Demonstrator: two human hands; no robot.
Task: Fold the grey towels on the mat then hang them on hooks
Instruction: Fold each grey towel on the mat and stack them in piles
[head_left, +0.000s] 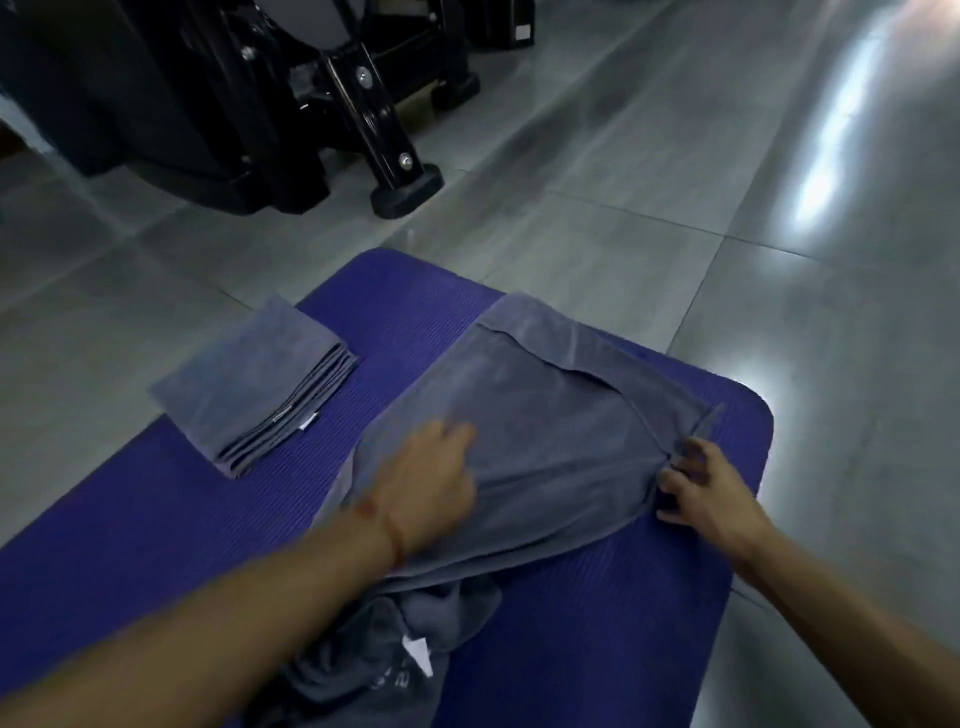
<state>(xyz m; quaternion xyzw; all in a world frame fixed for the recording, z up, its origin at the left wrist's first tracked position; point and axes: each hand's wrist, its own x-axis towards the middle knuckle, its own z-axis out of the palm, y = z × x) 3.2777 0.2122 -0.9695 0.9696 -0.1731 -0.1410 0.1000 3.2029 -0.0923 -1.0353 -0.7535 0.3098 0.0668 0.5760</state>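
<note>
Half-folded grey towel (545, 431) spread mid-mat (156, 519), long axis running far-left to near-right. Right hand (701, 488) pinching its right corner, closest to next fold. Left hand (431, 483) flat-ish on cloth, blurry tho. Folded stack (249, 384) left of towel.

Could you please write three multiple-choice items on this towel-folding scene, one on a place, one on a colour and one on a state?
1. Where does the neatly folded stack of grey towels lie?
A. at the mat's left edge
B. under the black machine
C. in the right hand

2. What colour is the ribbed foam mat?
A. green
B. purple-blue
C. red

3. What is the right hand doing?
A. resting on bare floor
B. hanging idle
C. pinching the spread grey towel at its edge

Answers: 1 A, the stack overlaps that edge; 2 B, as seen around the towels; 3 C, fingers close on the hem while the left hand presses the cloth.
</note>
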